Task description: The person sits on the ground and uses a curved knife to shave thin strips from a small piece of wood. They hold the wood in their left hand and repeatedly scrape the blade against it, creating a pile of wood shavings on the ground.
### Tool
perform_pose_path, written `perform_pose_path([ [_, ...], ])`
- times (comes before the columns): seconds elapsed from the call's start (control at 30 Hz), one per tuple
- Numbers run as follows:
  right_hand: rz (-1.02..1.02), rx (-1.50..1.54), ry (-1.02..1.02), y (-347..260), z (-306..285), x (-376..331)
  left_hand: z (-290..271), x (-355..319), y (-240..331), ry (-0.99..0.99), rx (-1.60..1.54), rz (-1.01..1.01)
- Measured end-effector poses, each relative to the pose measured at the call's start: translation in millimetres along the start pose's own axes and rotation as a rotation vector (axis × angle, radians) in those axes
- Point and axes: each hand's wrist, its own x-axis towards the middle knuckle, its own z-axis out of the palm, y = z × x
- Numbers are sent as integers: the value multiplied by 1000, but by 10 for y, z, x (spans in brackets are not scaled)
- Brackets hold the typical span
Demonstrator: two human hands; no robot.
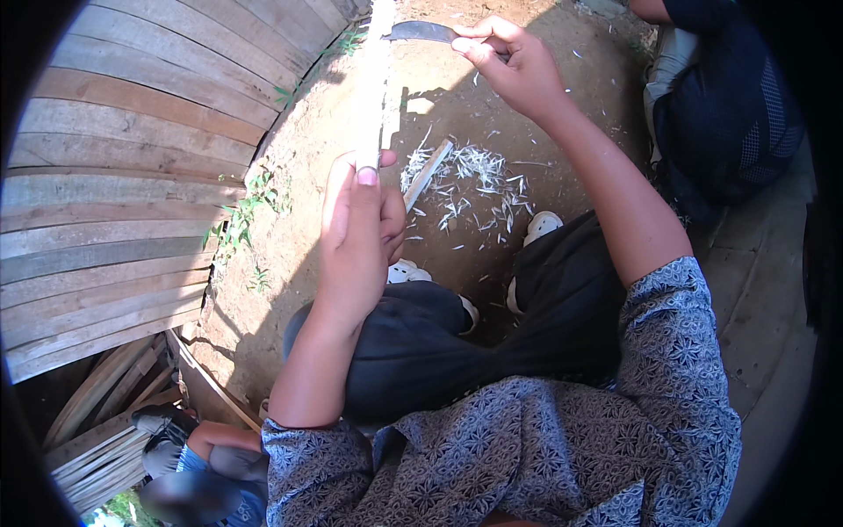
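Note:
My left hand (360, 224) is wrapped round the lower end of a long pale wooden strip (376, 97), its thumb lying along the near face. The strip stands up and away from me, glaring in the sun, and its far end runs out of the picture. My right hand (518, 66) pinches a knife with a dark curved blade (421, 32). The blade points left, and its tip meets or nearly meets the strip's right edge near the top. The knife's handle is mostly hidden in my fingers.
Pale shavings (474, 180) litter the dirt ground beyond my knees, around a short wooden stick (428, 174). A plank wall (140, 158) rises at left. A person (211, 465) sits at lower left by stacked wood strips (105, 470). Another person in dark clothes (729, 123) is close at right.

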Motion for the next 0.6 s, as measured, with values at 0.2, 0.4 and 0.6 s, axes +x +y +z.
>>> perform_pose_path([
  [0.2,197,266,-202,-196,194,-224,-60,26,-84,57,23,-6],
  [0.4,-14,174,-85,-355,266,-210,-2,37,-141,12,122,29],
  [0.6,-117,188,-2,-190,103,-119,22,-22,-108,-84,158,47],
])
